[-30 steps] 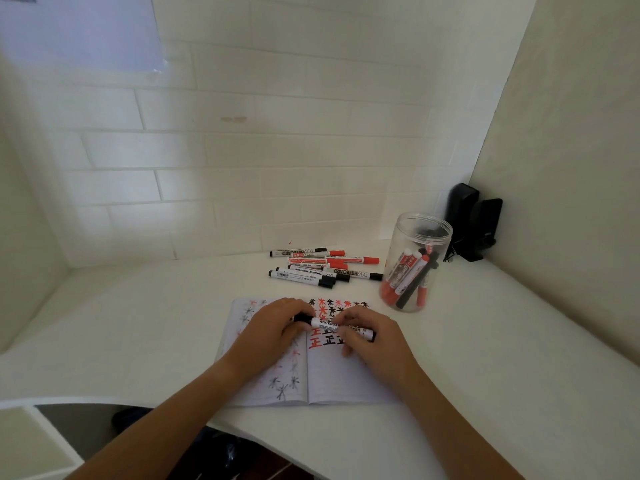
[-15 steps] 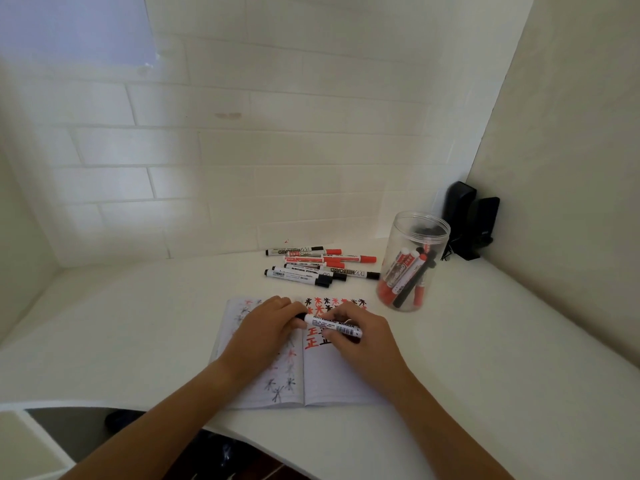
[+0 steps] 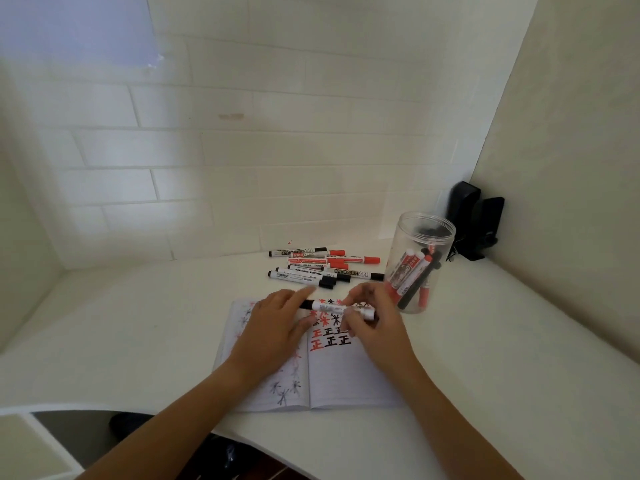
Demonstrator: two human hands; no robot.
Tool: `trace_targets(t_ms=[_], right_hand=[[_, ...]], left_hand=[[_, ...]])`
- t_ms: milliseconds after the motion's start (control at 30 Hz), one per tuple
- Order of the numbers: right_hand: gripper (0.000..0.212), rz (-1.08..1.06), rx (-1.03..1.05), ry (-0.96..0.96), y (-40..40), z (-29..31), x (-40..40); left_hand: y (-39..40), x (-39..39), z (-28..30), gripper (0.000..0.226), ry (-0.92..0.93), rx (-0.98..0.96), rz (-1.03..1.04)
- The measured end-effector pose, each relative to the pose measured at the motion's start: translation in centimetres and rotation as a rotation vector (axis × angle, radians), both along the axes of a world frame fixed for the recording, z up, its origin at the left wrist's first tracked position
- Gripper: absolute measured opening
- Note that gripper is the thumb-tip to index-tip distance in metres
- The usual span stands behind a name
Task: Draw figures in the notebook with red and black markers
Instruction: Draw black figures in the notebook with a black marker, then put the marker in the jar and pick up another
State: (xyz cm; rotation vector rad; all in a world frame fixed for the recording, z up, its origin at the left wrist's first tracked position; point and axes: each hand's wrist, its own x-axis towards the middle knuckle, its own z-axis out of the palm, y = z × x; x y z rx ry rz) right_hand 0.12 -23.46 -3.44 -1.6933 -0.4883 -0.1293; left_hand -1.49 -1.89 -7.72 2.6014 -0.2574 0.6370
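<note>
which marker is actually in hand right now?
The black-capped marker over the notebook, held level between the left hand and right hand. The other markers lie loose behind it or stand in the jar.

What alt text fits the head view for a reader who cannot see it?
Two hands hold a black-capped marker level over an open notebook with red and black figures, left hand at the cap end, right hand on the barrel. Loose markers and a clear jar of markers sit behind.
</note>
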Motion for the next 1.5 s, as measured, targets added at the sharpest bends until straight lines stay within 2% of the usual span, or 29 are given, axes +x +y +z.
trace_targets(t_ms=[67,167,300,367,433,467,533,600,667,800,900,1000,1100,1167,1267,1333,1500], right_hand=[[0.02,-0.082,0.143,-0.019,-0.5,1.6,0.3],[0.021,-0.292,0.231,-0.19,-1.7,5.0,1.3],[0.023,-0.537,0.217,-0.52,-4.2,10.4,3.5],[0.022,-0.625,0.129,-0.632,-5.1,12.9,4.5],[0.02,-0.681,-0.033,-0.609,-5.6,14.1,5.9],[0.017,-0.674,-0.154,-0.532,-5.7,14.1,6.8],[0.016,-0.632,-0.516,-0.345,-5.9,13.0,8.8],[0.031,-0.614,-0.979,-0.291,-5.9,11.6,10.1],[0.039,-0.618,-1.187,-0.335,-5.6,11.0,10.2],[0.034,-0.637,-1.174,-0.378,-5.5,10.8,10.2],[0.041,-0.688,-0.979,-0.411,-5.1,10.3,10.4],[0.015,-0.78,-0.841,-0.732,-3.6,9.7,9.6],[0.01,-0.591,-0.739,-0.961,-0.3,8.2,8.7],[0.011,-0.368,-0.783,-0.888,2.3,6.6,8.7],[0.019,-0.166,-0.932,-0.627,5.4,3.7,9.7],[0.02,-0.137,-0.969,-0.501,6.8,1.9,10.3],[0.012,-0.16,-0.952,-0.335,8.3,-0.7,11.3]], left_hand=[[0.1,0.0,-0.2,0.067,0.167,0.007,0.059],[0.4,0.4,-0.4,0.079,0.343,0.222,0.046],[0.6,0.8,-0.5,0.092,0.367,0.292,0.032],[0.6,0.8,-0.6,0.093,0.366,0.296,0.03],[0.6,0.8,-0.6,0.093,0.368,0.298,0.031],[0.6,0.8,-0.5,0.094,0.37,0.298,0.031],[0.5,0.7,-0.4,0.095,0.375,0.304,0.034],[0.5,0.7,-0.4,0.093,0.375,0.305,0.036],[0.5,0.7,-0.3,0.09,0.377,0.304,0.037],[0.6,0.8,-0.5,0.092,0.37,0.291,0.03],[0.6,0.9,-0.5,0.092,0.368,0.284,0.028],[0.5,0.9,-0.4,0.088,0.367,0.286,0.033],[0.5,0.9,-0.4,0.086,0.363,0.277,0.03],[0.6,0.9,-0.4,0.083,0.368,0.279,0.031],[0.5,1.0,-0.5,0.081,0.371,0.284,0.037],[0.5,1.0,-0.5,0.08,0.37,0.282,0.039],[0.5,1.0,-0.5,0.077,0.37,0.266,0.045]])
